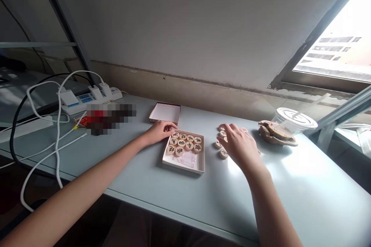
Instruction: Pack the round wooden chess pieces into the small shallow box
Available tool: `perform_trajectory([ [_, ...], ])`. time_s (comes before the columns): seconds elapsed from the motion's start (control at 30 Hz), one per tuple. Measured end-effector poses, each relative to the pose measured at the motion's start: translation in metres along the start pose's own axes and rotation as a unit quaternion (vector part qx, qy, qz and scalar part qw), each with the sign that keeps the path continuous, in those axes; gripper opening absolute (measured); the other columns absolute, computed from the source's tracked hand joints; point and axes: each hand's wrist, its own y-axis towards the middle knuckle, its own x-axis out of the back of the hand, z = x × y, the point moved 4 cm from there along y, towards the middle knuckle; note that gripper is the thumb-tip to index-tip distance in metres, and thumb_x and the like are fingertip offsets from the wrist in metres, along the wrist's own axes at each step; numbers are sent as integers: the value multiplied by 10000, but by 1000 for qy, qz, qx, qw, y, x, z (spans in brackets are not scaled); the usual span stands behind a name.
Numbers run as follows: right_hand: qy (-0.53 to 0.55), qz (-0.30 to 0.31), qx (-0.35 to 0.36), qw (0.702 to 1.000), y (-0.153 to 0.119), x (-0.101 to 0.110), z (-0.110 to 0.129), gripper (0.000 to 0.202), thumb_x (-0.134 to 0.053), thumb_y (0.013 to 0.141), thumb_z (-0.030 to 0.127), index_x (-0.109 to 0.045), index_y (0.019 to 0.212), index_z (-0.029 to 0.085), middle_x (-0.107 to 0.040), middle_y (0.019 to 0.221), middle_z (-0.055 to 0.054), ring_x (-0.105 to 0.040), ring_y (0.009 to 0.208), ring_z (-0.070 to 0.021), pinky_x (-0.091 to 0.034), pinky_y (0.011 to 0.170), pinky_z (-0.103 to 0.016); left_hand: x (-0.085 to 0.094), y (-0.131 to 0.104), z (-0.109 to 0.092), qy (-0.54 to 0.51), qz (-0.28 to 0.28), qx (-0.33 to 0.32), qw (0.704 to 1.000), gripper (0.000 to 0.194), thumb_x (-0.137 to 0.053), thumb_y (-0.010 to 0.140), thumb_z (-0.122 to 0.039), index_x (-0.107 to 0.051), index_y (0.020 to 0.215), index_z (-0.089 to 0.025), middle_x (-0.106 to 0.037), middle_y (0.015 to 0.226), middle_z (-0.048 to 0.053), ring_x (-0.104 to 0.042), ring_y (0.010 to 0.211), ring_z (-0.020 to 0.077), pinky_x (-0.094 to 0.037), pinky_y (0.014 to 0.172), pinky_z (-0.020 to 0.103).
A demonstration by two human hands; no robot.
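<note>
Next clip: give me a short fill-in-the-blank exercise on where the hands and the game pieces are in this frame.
1. The left hand rests at the far-left corner of the white ____ that holds round wooden pieces.
2. The right hand hovers over the loose pieces lying on the ____.
3. The empty box lid lies ____ the box, toward the wall.

Missing words: box; table; behind

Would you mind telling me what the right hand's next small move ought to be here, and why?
Probably close the right hand on one loose wooden disc and carry it to the shallow box. The hand hovers over the scattered discs, the box's near half is unfilled, and the left hand rests at the box's far corner.
</note>
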Motion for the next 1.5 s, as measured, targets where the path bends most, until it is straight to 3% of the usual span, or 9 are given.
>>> perform_trajectory([
  [0.13, 12, 94, 5, 996, 0, -18, -10, 162, -476, 853, 221, -627, 874, 164, -567, 957, -118, -565, 762, -202, -373, 630, -283, 4, 2, 8, 23, -73, -3, 997, 213, -507, 776, -253, -665, 877, -153, -683, 807, 48, -542, 649, 138, -423, 609, 243],
  [0.23, 81, 123, 24, 989, 2, -21, -5, 198, -446, 855, 194, -636, 807, 162, -590, 868, -97, -571, 725, -183, -386, 646, -277, 7, 3, 13, 40, -106, -3, 994, 182, -507, 783, -260, -649, 832, -157, -677, 770, 41, -554, 639, 138, -425, 617, 244],
  [0.43, 209, 185, 38, 959, 5, -30, 4, 178, -563, 799, 268, -635, 941, 187, -607, 785, -47, -583, 676, -161, -422, 625, -257, 7, 1, 16, 39, -94, -10, 995, 200, -475, 815, -286, -631, 842, -164, -664, 761, 38, -569, 660, 147, -422, 623, 248],
  [0.53, 202, 160, 36, 966, 5, -25, 7, 155, -551, 802, 257, -640, 913, 197, -595, 827, -48, -576, 664, -151, -427, 608, -258, 7, 0, 14, 23, -81, 0, 996, 222, -468, 819, -303, -633, 862, -161, -662, 765, 43, -572, 677, 154, -430, 633, 251],
  [0.7, 216, 34, 66, 974, 3, 1, 18, 222, -512, 842, 423, -626, 948, 265, -554, 999, -42, -558, 743, -157, -448, 661, -285, 7, -1, 13, 12, -74, -6, 997, 239, -463, 824, -326, -630, 876, -163, -660, 774, 41, -568, 670, 151, -429, 602, 241],
  [0.83, 294, 94, 161, 937, -3, 2, 48, 217, -548, 835, 409, -622, 979, 263, -580, 904, -25, -552, 745, -147, -443, 665, -261, 7, -1, 14, 11, -70, -10, 997, 255, -454, 829, -332, -634, 884, -160, -660, 770, 40, -567, 661, 149, -428, 595, 239],
  [0.93, 291, 134, 215, 923, -10, -2, 70, 160, -583, 824, 349, -637, 949, 264, -607, 824, 6, -544, 702, -133, -414, 657, -248, 7, -2, 13, 12, -69, -9, 998, 260, -448, 832, -332, -631, 895, -159, -657, 762, 37, -567, 659, 148, -427, 598, 237],
  [1.27, 219, 80, 237, 943, -15, -2, 91, 198, -581, 814, 210, -633, 999, 259, -661, 987, -29, -571, 917, -194, -316, 790, -318, 7, -4, 11, 39, -73, -14, 997, 256, -423, 848, -323, -623, 915, -178, -680, 872, 42, -596, 751, 164, -439, 674, 246],
  [1.5, 208, 69, 242, 945, -16, -7, 92, 246, -598, 803, 212, -570, 1044, 254, -662, 949, -14, -560, 923, -191, -289, 821, -324, 7, -5, 11, 84, -71, 0, 994, 257, -409, 857, -333, -621, 930, -207, -687, 879, 20, -598, 751, 167, -415, 656, 244],
])
